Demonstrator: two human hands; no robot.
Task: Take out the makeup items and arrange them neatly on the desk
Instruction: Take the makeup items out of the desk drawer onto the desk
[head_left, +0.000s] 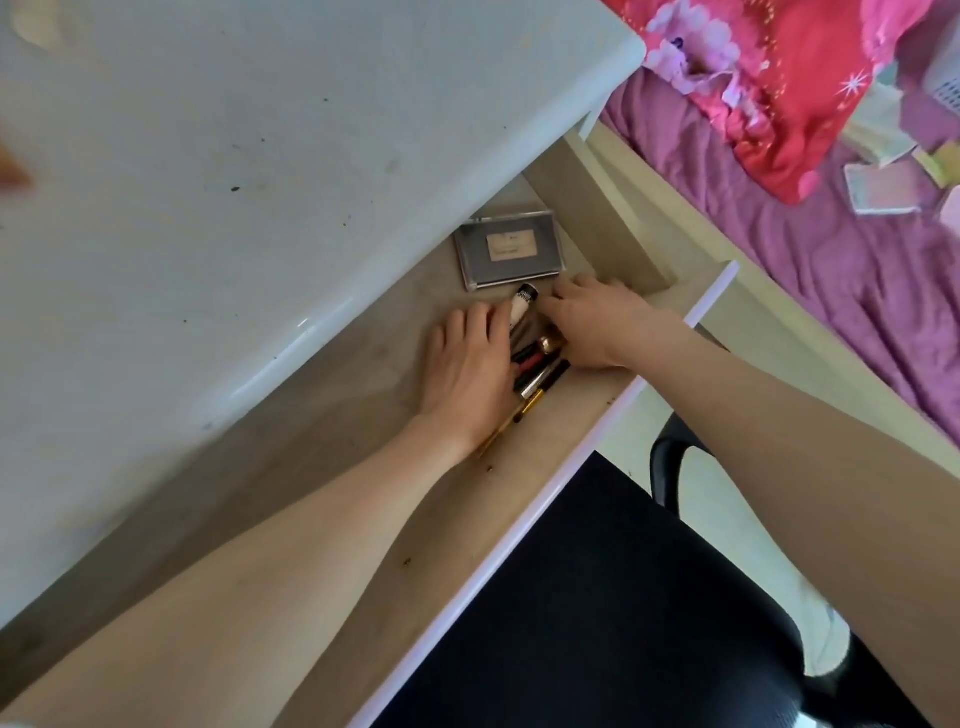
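Reaching into the open drawer, both of the person's hands flank a small heap of makeup items on the drawer floor. The left hand lies flat with its fingers straight, its thumb side pressed against the left of the heap — released, gripping nothing. The right hand comes in from the right with its fingers bent over the far end of the heap; whether it actually grips an item cannot be told, since the fingertips are hidden. Between the two hands stands out a cream tube with a black cap, pointing away, and nearer lie a gold-capped piece, a red and black stick, a black pencil and a thin gold-handled brush whose handle runs under the left wrist. Just beyond the heap, apart from it, a flat grey palette with a pale label sits in a clear case. The white counter overhangs the drawer on the left and far side, marked with small dark specks. Nearer, below the drawer's white front edge, is a black chair seat — and to the far right a bed with a purple sheet and a pink patterned cloth.
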